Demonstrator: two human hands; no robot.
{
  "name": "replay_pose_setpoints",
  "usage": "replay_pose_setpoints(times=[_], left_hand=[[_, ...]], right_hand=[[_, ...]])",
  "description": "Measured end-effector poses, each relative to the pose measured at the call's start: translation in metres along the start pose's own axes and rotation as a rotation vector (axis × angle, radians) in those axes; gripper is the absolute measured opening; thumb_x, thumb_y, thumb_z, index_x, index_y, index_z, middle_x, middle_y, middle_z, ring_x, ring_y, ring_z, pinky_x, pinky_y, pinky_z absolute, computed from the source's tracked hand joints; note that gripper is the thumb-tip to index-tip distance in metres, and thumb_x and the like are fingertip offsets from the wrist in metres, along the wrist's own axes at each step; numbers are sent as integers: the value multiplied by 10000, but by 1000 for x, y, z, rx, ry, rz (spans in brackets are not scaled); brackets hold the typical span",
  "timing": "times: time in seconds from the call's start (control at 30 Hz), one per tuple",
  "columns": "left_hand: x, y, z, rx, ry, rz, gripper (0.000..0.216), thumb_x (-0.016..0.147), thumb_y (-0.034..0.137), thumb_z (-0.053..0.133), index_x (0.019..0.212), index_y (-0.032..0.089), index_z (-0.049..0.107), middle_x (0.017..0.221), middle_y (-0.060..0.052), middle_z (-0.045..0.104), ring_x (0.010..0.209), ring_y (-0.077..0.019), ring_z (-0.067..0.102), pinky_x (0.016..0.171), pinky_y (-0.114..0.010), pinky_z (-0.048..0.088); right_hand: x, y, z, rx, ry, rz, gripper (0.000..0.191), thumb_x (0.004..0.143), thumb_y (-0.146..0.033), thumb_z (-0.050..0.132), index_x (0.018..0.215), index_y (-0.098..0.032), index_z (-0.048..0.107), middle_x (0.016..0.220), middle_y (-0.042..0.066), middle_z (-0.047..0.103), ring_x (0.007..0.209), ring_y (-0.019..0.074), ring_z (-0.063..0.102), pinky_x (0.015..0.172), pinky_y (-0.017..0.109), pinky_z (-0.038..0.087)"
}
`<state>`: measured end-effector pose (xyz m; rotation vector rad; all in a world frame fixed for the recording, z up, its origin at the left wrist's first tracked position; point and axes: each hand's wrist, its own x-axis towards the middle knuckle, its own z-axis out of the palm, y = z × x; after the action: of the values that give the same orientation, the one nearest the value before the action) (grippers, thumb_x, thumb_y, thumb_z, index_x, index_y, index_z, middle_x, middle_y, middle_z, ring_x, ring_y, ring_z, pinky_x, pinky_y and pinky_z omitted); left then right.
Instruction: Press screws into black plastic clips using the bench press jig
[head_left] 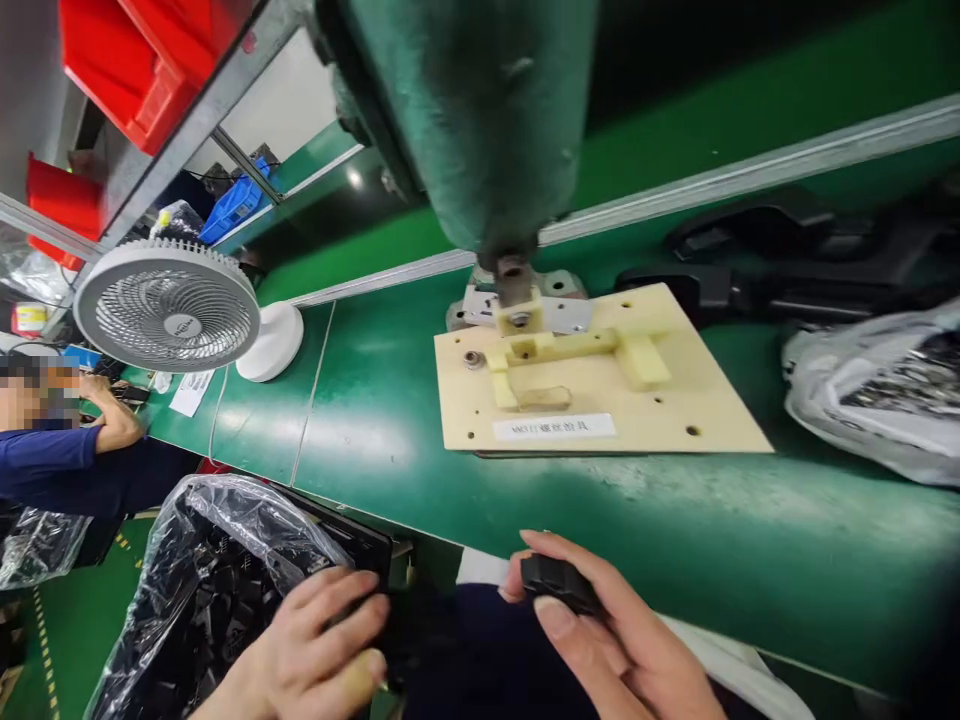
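Observation:
A small black plastic part [561,580] is pinched between the thumb and fingers of my right hand [630,635], low in front of me at the bench's front edge. To the left, my left hand [322,640] has its fingers curled beside a bin lined with clear plastic. What those fingers close on, if anything, is lost in the dark area beside them. The bag-lined bin [161,590] holds many black parts. Beyond my hands lies a cream fixture plate [720,415] with raised yellowish blocks and a white label, under a green press head [480,130].
A white fan [169,310] stands at the left of the green bench [397,400]. On the right sits a clear bag [877,400] of small metal pieces, with black parts [817,290] behind it. Another person [67,440] sits at the far left. Red bins [139,75] hang above.

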<state>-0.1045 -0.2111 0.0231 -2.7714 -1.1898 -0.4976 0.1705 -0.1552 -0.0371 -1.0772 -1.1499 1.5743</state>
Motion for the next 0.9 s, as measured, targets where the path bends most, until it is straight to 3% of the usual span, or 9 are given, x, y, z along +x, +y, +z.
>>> replay_pose_setpoints(times=[0.1, 0.2, 0.33, 0.4, 0.47, 0.57, 0.63, 0.7, 0.9], left_hand=[[65, 18, 24, -241, 66, 345, 85, 888, 178, 513, 918, 175, 593, 878, -77, 740, 882, -226, 715, 731, -342, 608], [85, 28, 47, -490, 31, 336, 79, 889, 135, 532, 904, 152, 607, 875, -89, 743, 921, -239, 717, 709, -318, 614], [75, 47, 67, -782, 11, 17, 318, 879, 52, 564, 1167, 182, 603, 1010, -90, 737, 1048, -195, 691, 831, -275, 604], [68, 63, 73, -836, 74, -178, 538, 906, 61, 536, 1408, 216, 420, 1117, -115, 706, 1066, -177, 680, 867, -288, 593], [66, 83, 79, -974, 143, -512, 558, 945, 148, 525, 1464, 239, 342, 1169, -118, 680, 1044, -164, 681, 868, -280, 582], [76, 108, 86, -1367, 298, -1118, 390, 914, 421, 600, 1272, 266, 587, 1108, -64, 691, 969, -149, 681, 819, -238, 565], [88, 116, 87, -1517, 440, -1334, 415, 814, 528, 692, 1133, 263, 674, 1049, -45, 701, 956, -154, 668, 827, -240, 554], [98, 116, 84, -1512, 546, -1436, 412, 753, 492, 768, 1077, 248, 697, 1022, -37, 707, 953, -147, 665, 856, -230, 544], [96, 95, 73, -1440, 570, -1521, 407, 703, 340, 845, 1074, 244, 707, 752, 42, 681, 674, -57, 630, 693, -130, 525]], right_hand=[[-19, -1, 5, 106, -7, -35, 279, 941, -398, 557, 1193, -284, 591, 930, 31, 686, 848, 142, 686, 860, 232, 565], [-37, 8, 5, 184, 84, -62, 237, 960, -318, 539, 1192, -280, 569, 909, 15, 669, 804, 115, 658, 821, 234, 563], [-47, 18, 4, 292, 269, -150, 246, 975, -253, 503, 1219, -276, 530, 860, -5, 621, 693, 87, 601, 689, 228, 545], [-45, 18, 5, 290, 368, -245, 273, 980, -234, 481, 1250, -266, 509, 828, -6, 594, 677, 96, 587, 666, 251, 540], [-39, 18, 6, 210, 481, -378, 312, 972, -206, 477, 1280, -254, 497, 842, 11, 599, 712, 119, 600, 686, 289, 546], [-28, 19, 10, 24, 549, -593, 379, 932, -155, 510, 1303, -230, 488, 914, 53, 629, 791, 152, 631, 711, 313, 554], [-22, 21, 16, -56, 508, -701, 379, 913, -145, 522, 1287, -199, 494, 914, 77, 637, 814, 170, 640, 718, 325, 555], [-19, 23, 21, -109, 411, -761, 382, 908, -151, 515, 1288, -175, 484, 901, 94, 646, 808, 185, 639, 715, 349, 553], [-29, 18, 22, -122, -27, -813, 431, 965, -202, 427, 1387, -133, 371, 917, 136, 676, 771, 188, 658, 666, 346, 555]])
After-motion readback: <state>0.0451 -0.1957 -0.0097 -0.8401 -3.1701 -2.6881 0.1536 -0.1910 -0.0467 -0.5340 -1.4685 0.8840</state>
